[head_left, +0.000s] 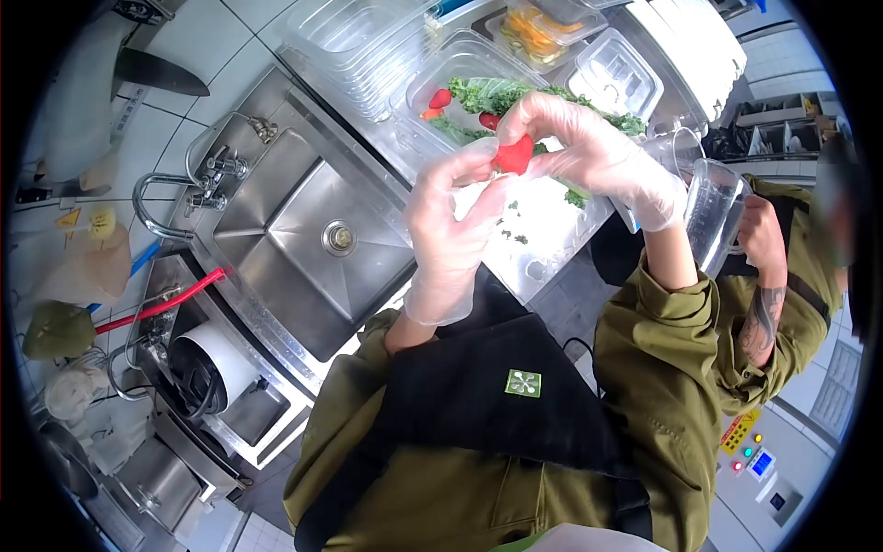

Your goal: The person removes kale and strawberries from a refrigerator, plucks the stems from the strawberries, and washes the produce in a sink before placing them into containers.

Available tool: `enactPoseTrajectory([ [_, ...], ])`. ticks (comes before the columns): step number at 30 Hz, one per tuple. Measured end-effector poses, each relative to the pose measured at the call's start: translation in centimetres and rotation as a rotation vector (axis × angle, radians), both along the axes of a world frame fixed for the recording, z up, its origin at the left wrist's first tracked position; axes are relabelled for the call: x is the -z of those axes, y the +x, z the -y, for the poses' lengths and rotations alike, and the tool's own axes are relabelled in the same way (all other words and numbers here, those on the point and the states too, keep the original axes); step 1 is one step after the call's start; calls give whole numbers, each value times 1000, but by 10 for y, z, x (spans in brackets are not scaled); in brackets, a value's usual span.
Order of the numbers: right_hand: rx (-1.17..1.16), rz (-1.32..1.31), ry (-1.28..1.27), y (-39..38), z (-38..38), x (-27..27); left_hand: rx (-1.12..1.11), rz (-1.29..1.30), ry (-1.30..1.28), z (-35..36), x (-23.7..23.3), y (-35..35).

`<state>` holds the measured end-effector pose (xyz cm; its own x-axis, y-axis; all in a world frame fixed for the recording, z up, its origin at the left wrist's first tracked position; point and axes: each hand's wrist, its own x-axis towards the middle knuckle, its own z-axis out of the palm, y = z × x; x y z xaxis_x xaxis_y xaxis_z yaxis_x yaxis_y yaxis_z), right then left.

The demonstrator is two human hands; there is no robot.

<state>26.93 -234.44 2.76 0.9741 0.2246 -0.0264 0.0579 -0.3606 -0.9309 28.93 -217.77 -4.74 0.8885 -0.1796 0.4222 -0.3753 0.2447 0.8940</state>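
- A black apron (478,396) with a small green-edged patch covers an olive uniform at the edge of a kitchen counter.
- Above the work surface, the gloved left hand (451,212) pinches a red piece (514,155), apparently strawberry, between thumb and fingers.
- The gloved right hand (598,152) closes on the same piece from the other side, so the two hands meet around it; whether they are turning it or parting it, an onlooker cannot tell.
- The step in hand appears to be fine fingertip work on a single piece. The next move seems to call for a light, even grip, since soft flesh could bruise or slip from thin gloves.
- Beneath the hands, green scraps (521,239) dot a wet white surface (543,267).
- Just beyond, leafy greens (501,92) and more red pieces (441,97) lie in a clear tray (405,103).
- Past the tray stand nested clear containers (354,55) and a tub of orange and yellow slices (543,26).
- To the right, a co-worker's bare hand (762,232) grips a clear pitcher (716,207).
- On the left, a steel sink (276,235) sits below a tiled wall (198,41).
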Motion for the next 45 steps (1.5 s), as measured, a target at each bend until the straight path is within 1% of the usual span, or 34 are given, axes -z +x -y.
enactPoseTrajectory([
  [1,6,14,-49,0,-2,-3,-23,67,3,3,0,2],
  [4,75,42,-178,5,-1,-3,112,-275,-57,4,15,-2],
  [6,165,98,-282,15,5,5,173,-45,202,2,43,-5],
  [7,150,142,-418,23,5,7,201,72,332,1,51,-5],
  [9,121,225,-680,40,-2,13,284,-90,381,-3,39,-24],
  [10,99,212,-788,47,-3,19,404,-162,306,-3,38,-27],
  [13,94,73,-982,56,-9,15,418,-35,463,-7,35,-27],
  [14,31,-63,-1016,55,-12,7,427,-65,421,-9,34,-25],
  [16,-101,-339,-1077,49,-18,-10,394,-58,429,-12,32,-17],
  [17,-141,-353,-1087,50,-17,-7,381,-53,434,-15,29,-12],
  [18,-176,-368,-1097,52,-14,-1,433,-116,450,-20,22,-6],
  [19,-210,-381,-1108,54,-11,2,384,-93,449,-23,18,1],
  [20,-219,-340,-1188,57,-10,0,337,-70,449,-26,15,10],
  [23,-121,-80,-1501,70,-12,3,232,9,486,-28,8,42],
  [24,-89,-5,-1530,71,-14,4,200,118,601,-26,-2,51],
  [27,-36,250,-1581,76,-7,29,408,574,827,-4,-13,80],
  [28,-29,251,-1515,75,-3,31,529,522,947,9,-15,84],
  [31,15,343,-1593,74,1,34,855,791,1313,50,10,105],
  [34,-2,427,-1538,75,8,35,818,804,1517,74,3,101],
  [35,23,437,-1523,73,9,35,781,757,1428,81,16,103],
  [36,48,447,-1507,72,10,34,745,710,1339,86,39,103],
  [37,71,460,-1491,70,10,33,707,662,1249,88,45,102],
  [40,275,611,-1300,55,3,28,580,472,1013,84,55,98],
  [43,433,680,-892,11,-20,2,811,588,1160,71,31,116],
  [45,610,607,-636,-27,-34,18,998,450,1006,44,-18,112],
])
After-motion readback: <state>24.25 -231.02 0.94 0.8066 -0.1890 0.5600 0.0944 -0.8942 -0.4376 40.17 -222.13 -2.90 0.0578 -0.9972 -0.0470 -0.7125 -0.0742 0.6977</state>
